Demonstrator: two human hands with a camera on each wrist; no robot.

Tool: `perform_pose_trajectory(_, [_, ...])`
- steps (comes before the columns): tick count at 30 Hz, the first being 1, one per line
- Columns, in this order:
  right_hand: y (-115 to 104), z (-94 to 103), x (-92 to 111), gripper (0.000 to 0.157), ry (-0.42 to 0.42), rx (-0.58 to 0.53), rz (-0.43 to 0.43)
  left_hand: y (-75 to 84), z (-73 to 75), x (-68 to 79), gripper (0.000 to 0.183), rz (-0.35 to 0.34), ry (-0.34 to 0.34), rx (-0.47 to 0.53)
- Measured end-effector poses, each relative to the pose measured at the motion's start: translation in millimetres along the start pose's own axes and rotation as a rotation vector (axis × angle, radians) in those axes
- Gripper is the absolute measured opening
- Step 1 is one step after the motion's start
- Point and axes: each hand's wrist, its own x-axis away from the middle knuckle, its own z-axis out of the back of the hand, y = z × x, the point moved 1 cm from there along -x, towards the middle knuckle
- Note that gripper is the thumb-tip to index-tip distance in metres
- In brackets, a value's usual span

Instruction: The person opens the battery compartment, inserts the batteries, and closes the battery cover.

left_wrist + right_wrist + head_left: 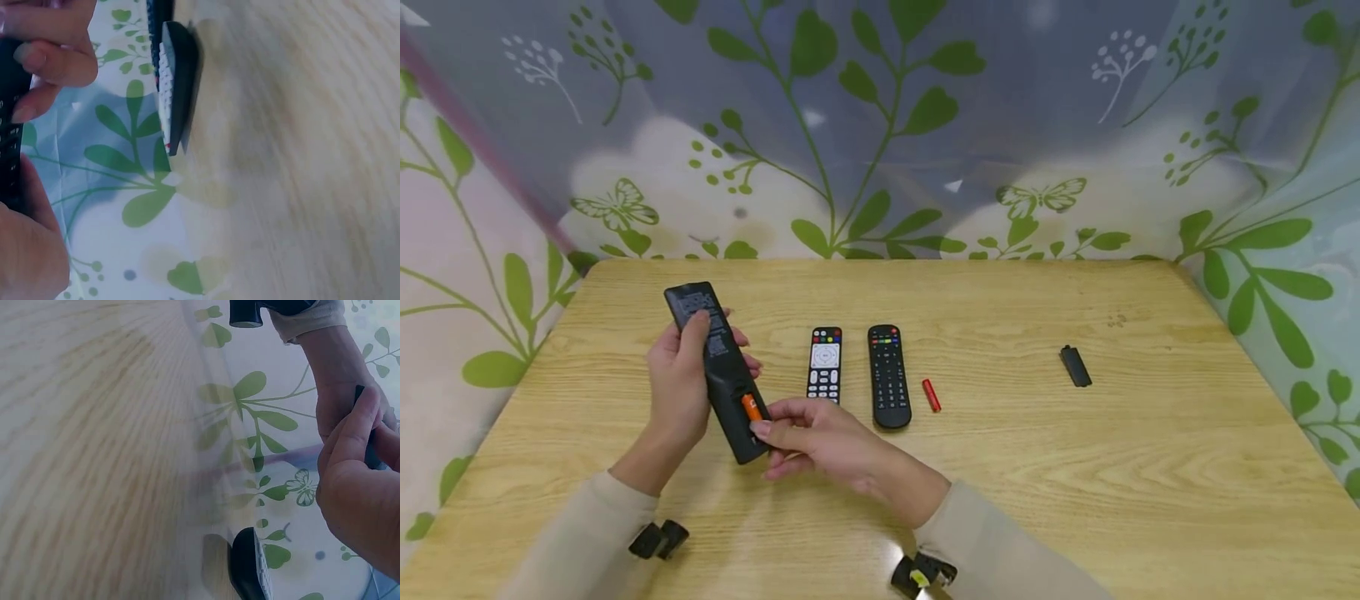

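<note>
A black remote control (721,358), back side up, is gripped in my left hand (679,375), with the thumb lying across its label. Its battery compartment is uncovered near the lower end. An orange battery (751,407) sits tilted there, and my right hand (827,446) pinches its lower end with thumb and index finger. The other right fingers are curled beside the remote's edge. In the left wrist view only the remote's button side (9,150) shows. The right wrist view mostly hides the remote behind the right hand (359,494).
On the wooden table (1037,483) lie a remote with white buttons (824,358), partly behind the right hand, and a black remote (890,379). A red battery (931,395) lies beside them. Farther right is a black battery cover (1075,367). A patterned cloth (880,150) hangs behind.
</note>
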Motion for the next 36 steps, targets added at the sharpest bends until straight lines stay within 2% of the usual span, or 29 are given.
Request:
perform_pose_trajectory(4, [0.1,2.1,1.0,0.028,-0.02,-0.009,-0.008,3.0,1.2,-2.1,0.037,0.037,-0.062,-0.021])
perform_pose_trajectory(7, [1.2,3.8,1.9,0.027,-0.013,-0.016,-0.015,3.5,0.4,-3.0,0.039,0.031,-0.099,-0.067])
perform_pose_trajectory(12, [4.5,4.0,3.8,0.025,0.033,0.082,0.009,3.0,-1.9,-2.5,0.038,0.015,-0.121,-0.121])
perform_pose_trajectory(17, [1.3,3.2,10.0,0.025,0.085,0.249,0.02,6.0,4.0,2.2,0.033,0.008,-0.112,-0.116])
perform_pose_trajectory(20, [-7.2,11.8,18.8,0.026,0.106,0.383,0.059,8.3,7.4,2.8,0.031,0.001,-0.111,-0.112])
perform_pose_trajectory(25, [-29.6,46.7,39.8,0.027,0.19,0.571,0.168,9.5,6.9,-0.4,0.031,-0.007,-0.118,-0.112])
perform_pose_trajectory(28, [-43.5,70.3,50.2,0.026,0.273,0.663,0.202,9.1,6.7,-1.4,0.03,-0.016,-0.118,-0.114])
perform_pose_trajectory(31, [-54.4,90.4,60.2,0.025,0.374,0.831,0.176,7.7,7.5,-2.0,0.031,-0.029,-0.13,-0.11])
perform_pose_trajectory(36, [-58.8,112.9,69.7,0.028,0.487,1.171,0.027,4.9,6.3,-1.4,0.034,-0.029,-0.127,-0.106])
